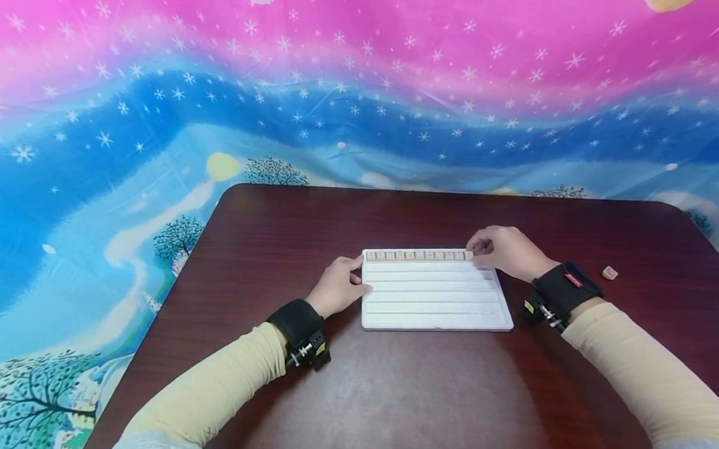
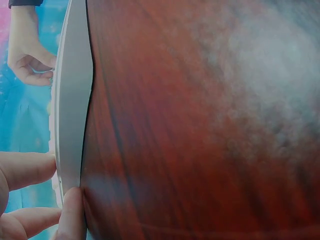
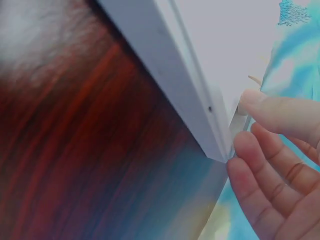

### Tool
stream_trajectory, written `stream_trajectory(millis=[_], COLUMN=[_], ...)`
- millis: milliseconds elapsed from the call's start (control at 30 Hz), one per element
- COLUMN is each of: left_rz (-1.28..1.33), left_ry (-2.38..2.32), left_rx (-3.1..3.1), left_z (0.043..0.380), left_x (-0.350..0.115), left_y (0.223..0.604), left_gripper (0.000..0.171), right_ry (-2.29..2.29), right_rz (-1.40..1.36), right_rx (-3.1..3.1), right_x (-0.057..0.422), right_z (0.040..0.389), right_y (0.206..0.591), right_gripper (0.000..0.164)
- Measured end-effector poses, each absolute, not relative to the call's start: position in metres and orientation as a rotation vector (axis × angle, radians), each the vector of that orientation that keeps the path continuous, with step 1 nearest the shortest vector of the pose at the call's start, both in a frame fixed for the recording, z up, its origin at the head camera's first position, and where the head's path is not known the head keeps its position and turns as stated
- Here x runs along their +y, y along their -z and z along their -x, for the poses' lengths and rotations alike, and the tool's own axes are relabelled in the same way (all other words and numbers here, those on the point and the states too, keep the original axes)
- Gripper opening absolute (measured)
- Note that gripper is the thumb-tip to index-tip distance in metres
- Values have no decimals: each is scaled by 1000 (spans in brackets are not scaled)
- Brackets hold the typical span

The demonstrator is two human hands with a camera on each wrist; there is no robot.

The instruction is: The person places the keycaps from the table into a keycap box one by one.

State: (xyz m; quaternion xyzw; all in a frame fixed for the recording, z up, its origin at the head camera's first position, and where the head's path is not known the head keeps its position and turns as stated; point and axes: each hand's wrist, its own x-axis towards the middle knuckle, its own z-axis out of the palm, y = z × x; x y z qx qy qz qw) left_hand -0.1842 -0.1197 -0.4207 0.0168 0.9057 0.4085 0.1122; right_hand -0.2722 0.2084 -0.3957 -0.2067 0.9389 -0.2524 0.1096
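Note:
A white ridged tray [image 1: 435,293] lies on the table, its far row lined with small pale wooden tiles [image 1: 419,255]. My left hand [image 1: 338,286] holds the tray's left side between thumb and fingers; in the left wrist view its fingers [image 2: 30,170] touch the rim. At the right end of the tile row, my right hand [image 1: 504,251] has thumb and fingertips bent together. The right wrist view shows a small pale tile [image 3: 242,109] under the thumb by the tray's corner, mostly hidden by the fingers.
One loose wooden tile [image 1: 610,272] lies on the dark red-brown table [image 1: 411,397], right of the right wrist. A patterned pink and blue cloth [image 1: 367,82] hangs behind the table's far edge.

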Motion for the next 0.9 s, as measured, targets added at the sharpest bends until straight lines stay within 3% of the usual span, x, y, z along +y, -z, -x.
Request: stream_trajectory(millis=[900], left_rz=[-34], left_ry=[-1189], left_rx=[2653], left_z=[184], left_x=[-120], left_y=[420], left_gripper=[71], right_ry=[586], right_rz=[645], right_rx=[2976], right_x=[288], right_z=[247], right_y=[398], right_gripper=[24])
